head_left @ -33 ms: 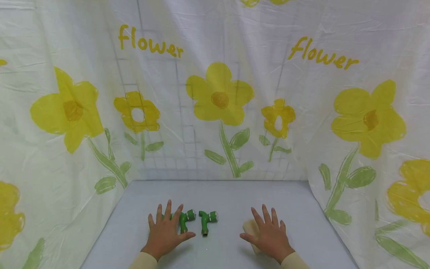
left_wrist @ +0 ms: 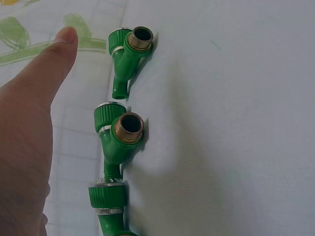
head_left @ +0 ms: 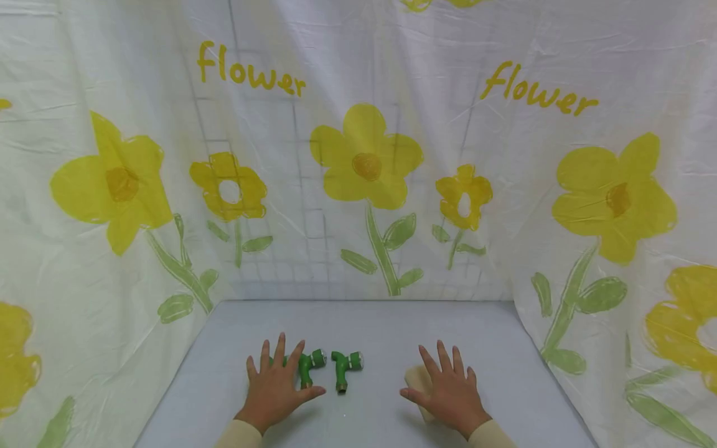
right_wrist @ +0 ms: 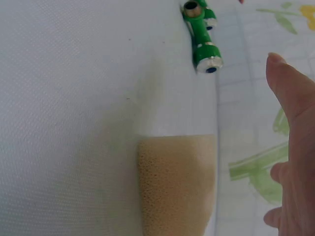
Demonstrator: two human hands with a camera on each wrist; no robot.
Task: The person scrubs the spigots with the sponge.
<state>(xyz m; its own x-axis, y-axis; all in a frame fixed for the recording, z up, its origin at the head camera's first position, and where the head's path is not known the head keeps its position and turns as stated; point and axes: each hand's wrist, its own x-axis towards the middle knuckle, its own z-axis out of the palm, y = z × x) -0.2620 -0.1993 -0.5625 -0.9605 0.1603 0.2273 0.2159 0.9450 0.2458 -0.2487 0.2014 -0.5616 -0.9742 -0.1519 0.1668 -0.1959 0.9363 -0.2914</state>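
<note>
My left hand [head_left: 273, 392] hovers palm down with fingers spread and holds nothing. Beneath and beside it, three green taps with brass threaded ends lie in a row. The rightmost tap [head_left: 340, 372] shows whole in the head view, while the middle tap [head_left: 305, 368] is partly covered by the hand. Most of the third tap [left_wrist: 108, 197] is hidden there, but its green knob shows in the left wrist view. On the right, my other hand [head_left: 452, 398] is spread over a beige sponge [right_wrist: 177, 182], apart from it in the right wrist view.
Everything lies on a white-covered table [head_left: 375, 326]. A white curtain [head_left: 336, 261] printed with yellow flowers hangs behind the table's back edge and along both sides.
</note>
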